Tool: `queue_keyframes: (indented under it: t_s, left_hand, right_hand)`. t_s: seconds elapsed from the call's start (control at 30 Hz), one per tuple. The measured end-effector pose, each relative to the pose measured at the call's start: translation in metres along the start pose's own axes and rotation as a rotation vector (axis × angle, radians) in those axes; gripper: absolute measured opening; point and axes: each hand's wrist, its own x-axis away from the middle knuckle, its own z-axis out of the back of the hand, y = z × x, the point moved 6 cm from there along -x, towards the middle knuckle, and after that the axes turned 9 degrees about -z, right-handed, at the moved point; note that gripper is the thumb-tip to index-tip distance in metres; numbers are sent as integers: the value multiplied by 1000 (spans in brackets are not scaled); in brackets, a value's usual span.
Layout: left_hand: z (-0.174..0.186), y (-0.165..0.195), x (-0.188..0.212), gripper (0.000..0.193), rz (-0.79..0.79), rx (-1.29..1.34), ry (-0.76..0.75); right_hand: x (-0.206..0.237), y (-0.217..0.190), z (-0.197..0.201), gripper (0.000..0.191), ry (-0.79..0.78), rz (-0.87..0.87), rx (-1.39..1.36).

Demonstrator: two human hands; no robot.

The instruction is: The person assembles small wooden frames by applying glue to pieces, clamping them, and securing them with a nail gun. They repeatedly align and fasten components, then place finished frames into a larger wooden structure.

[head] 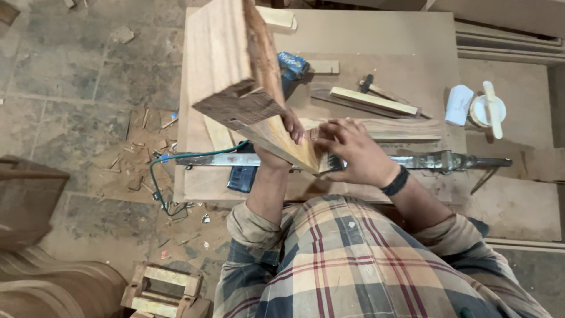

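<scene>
A joined wooden piece [226, 56] of thick pale boards stands tilted up over the workbench [400, 35], its rough end grain facing the camera. My left hand [289, 131] grips its lower board from underneath, fingers wrapped over the edge. My right hand [352, 152] presses against the lower end of that board, fingers bent; a black band sits on its wrist. What the right fingers hold, if anything, is hidden. A long metal bar clamp [453, 160] lies across the bench just beneath both hands.
On the bench lie a dark phone [241, 176], a blue object [292, 63], a hammer [376, 89], wooden strips [372, 101] and a white glue tub with a stick [489, 109]. A green cable [158, 182] hangs off the left edge over scrap-strewn stone floor. A wooden frame [162, 291] sits lower left.
</scene>
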Motion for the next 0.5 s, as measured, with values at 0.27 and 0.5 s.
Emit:
queue_keyframes:
  t_s: [0.27, 0.5]
  left_hand:
    - [36, 63, 45, 58, -227, -184, 301]
    - [10, 147, 174, 41, -820, -1246, 431]
  right_hand:
    - [1, -68, -50, 25, 34, 180, -152]
    - [0, -104, -75, 39, -120, 300, -565]
